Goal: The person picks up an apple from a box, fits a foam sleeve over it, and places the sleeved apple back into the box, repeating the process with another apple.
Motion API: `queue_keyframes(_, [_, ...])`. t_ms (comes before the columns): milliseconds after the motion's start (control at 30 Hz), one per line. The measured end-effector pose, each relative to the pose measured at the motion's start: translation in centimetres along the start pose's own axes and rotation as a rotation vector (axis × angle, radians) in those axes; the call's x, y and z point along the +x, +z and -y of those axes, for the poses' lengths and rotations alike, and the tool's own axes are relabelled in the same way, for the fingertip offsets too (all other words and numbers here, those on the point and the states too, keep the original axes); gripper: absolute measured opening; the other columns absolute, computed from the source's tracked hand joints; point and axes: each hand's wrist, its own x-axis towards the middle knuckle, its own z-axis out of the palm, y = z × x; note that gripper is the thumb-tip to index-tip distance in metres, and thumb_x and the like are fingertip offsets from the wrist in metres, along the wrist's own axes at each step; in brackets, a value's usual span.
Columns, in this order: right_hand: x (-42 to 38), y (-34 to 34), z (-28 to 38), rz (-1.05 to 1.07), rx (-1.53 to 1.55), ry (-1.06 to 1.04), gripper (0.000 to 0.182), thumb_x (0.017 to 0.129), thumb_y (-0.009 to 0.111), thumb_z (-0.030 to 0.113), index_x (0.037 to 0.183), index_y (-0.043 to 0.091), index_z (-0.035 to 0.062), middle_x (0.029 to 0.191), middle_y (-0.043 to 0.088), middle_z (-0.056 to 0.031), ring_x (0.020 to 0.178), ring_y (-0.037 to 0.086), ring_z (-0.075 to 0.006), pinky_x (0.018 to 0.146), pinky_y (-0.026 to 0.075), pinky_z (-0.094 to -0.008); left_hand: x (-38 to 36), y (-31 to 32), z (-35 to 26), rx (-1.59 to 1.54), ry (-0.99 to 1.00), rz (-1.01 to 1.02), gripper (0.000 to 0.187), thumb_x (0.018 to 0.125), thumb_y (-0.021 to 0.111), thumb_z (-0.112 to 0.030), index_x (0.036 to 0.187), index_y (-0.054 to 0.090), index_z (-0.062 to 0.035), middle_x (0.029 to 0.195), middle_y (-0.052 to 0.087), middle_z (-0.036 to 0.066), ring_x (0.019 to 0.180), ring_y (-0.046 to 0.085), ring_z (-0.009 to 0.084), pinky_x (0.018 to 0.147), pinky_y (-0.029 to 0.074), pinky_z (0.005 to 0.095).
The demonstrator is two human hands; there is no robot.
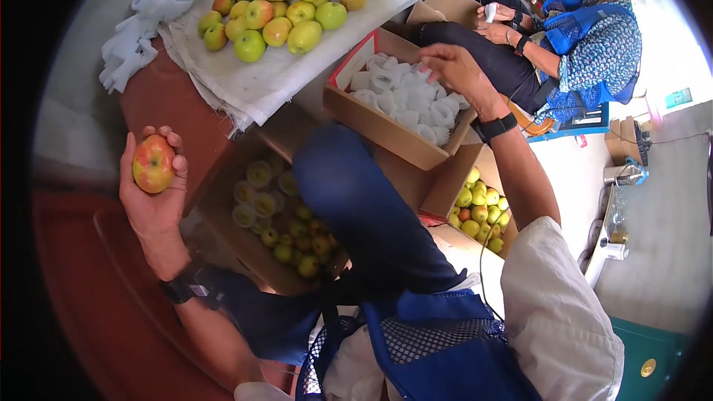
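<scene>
The left hand (pixel 154 193) closes its grip around a red-yellow apple (pixel 153 163) held up beside the counter (pixel 160 96), while the right hand (pixel 457 70) reaches, fingers loosely open, into the box of white foam nets (pixel 401 100).

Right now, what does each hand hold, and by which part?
The left hand holds an apple around its sides. The right hand holds nothing visible above the box of white foam nets.

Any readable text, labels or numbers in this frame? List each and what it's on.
None legible.
Green sign on the far wall: too small to read.
Box of white foam nets under the right hand: no print visible.
Apple in the left hand: no sticker visible.
</scene>
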Motion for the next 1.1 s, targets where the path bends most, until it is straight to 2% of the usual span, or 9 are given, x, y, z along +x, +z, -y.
queue_keyframes(200, [-2.2, -2.4, -16.4, -0.074, -0.226, 0.254, 0.029, 0.088, 0.065, 0.016, 0.112, 0.075, 0.0017, 0.088, 0.075, -0.0106, 0.075, 0.072, -0.0233, 0.073, 0.057, -0.0349, 0.2, -0.5, 0.0, 0.014, 0.009, -0.039, 0.030, 0.107, 0.056, -0.028, 0.116, 0.059, 0.0000, 0.113, 0.060, 0.015, 0.105, 0.064, 0.0287, 0.074, 0.056, 0.0376])
queue_keyframes(233, [-3.0, -2.0, -17.9, -0.094, -0.485, 0.203, 0.029, 0.085, 0.066, 0.016, 0.110, 0.076, 0.0056, 0.093, 0.075, -0.0116, 0.084, 0.072, -0.0273, 0.077, 0.057, -0.0386, 0.2, -0.5, 0.0, 0.014, 0.009, -0.040, 0.030, 0.107, 0.056, -0.028, 0.116, 0.059, 0.0000, 0.113, 0.060, 0.015, 0.105, 0.064, 0.0287, 0.074, 0.056, 0.0376])
queue_keyframes(267, [-3.8, -1.6, -18.6, -0.112, -0.741, 0.149, 0.029, 0.083, 0.067, 0.017, 0.109, 0.077, 0.0096, 0.097, 0.074, -0.0126, 0.092, 0.071, -0.0314, 0.082, 0.057, -0.0423, 0.2, -0.6, 0.1, 0.019, 0.012, -0.043, 0.030, 0.107, 0.056, -0.028, 0.117, 0.058, 0.0000, 0.113, 0.060, 0.015, 0.105, 0.064, 0.0288, 0.074, 0.056, 0.0379])
queue_keyframes(367, [-5.5, 0.6, -18.2, -0.138, -0.894, 0.101, 0.030, 0.081, 0.070, 0.017, 0.109, 0.077, 0.0123, 0.114, 0.068, -0.0135, 0.111, 0.064, -0.0337, 0.095, 0.053, -0.0459, 0.5, -0.8, 0.2, 0.025, 0.006, -0.055, 0.030, 0.107, 0.056, -0.028, 0.117, 0.058, 0.0001, 0.113, 0.060, 0.015, 0.106, 0.064, 0.0290, 0.075, 0.056, 0.0385])
queue_keyframes(600, [-5.4, 2.4, -19.9, -0.139, -1.160, 0.092, 0.029, 0.082, 0.075, 0.026, 0.105, 0.077, 0.0080, 0.124, 0.062, -0.0110, 0.122, 0.057, -0.0318, 0.100, 0.052, -0.0443, 0.5, -0.8, 0.3, 0.034, 0.014, -0.071, 0.029, 0.107, 0.056, -0.028, 0.116, 0.059, -0.0001, 0.113, 0.061, 0.015, 0.106, 0.064, 0.0295, 0.076, 0.055, 0.0387])
queue_keyframes(800, [-4.5, 0.1, -18.4, -0.489, -0.593, 0.031, 0.028, 0.086, 0.077, 0.028, 0.103, 0.078, 0.0048, 0.111, 0.069, -0.0110, 0.100, 0.065, -0.0248, 0.090, 0.051, -0.0366, 0.1, -0.4, 0.0, 0.001, 0.026, -0.033, 0.030, 0.106, 0.058, -0.031, 0.111, 0.060, -0.0017, 0.109, 0.062, 0.014, 0.104, 0.064, 0.0288, 0.076, 0.055, 0.0387])
queue_keyframes(867, [-3.4, -1.0, -18.0, -0.422, -0.030, 0.132, 0.027, 0.087, 0.078, 0.027, 0.098, 0.077, 0.0022, 0.101, 0.071, -0.0084, 0.096, 0.067, -0.0211, 0.087, 0.050, -0.0316, 0.1, 0.0, 0.0, -0.015, 0.016, -0.025, 0.030, 0.106, 0.058, -0.032, 0.110, 0.061, -0.0027, 0.109, 0.062, 0.014, 0.103, 0.064, 0.0281, 0.076, 0.055, 0.0385])
queue_keyframes(900, [-4.2, -0.8, -13.5, -0.328, 0.176, 0.130, 0.022, 0.091, 0.077, 0.027, 0.093, 0.077, 0.0054, 0.089, 0.069, 0.0005, 0.084, 0.060, -0.0105, 0.077, 0.046, -0.0254, 0.0, 0.3, 0.1, -0.026, -0.002, -0.024, 0.029, 0.106, 0.059, -0.033, 0.109, 0.061, -0.0037, 0.108, 0.062, 0.013, 0.102, 0.064, 0.0275, 0.076, 0.055, 0.0383])
queue_keyframes(1100, [-4.0, 1.4, -0.8, -0.195, 0.454, 0.076, 0.012, 0.093, 0.075, 0.021, 0.099, 0.076, 0.0102, 0.087, 0.066, 0.0073, 0.078, 0.049, -0.0036, 0.070, 0.037, -0.0221, -0.2, 1.4, 0.4, 0.030, 0.012, 0.001, 0.028, 0.106, 0.058, -0.033, 0.104, 0.062, -0.0057, 0.104, 0.062, 0.011, 0.096, 0.062, 0.0257, 0.072, 0.056, 0.0374])
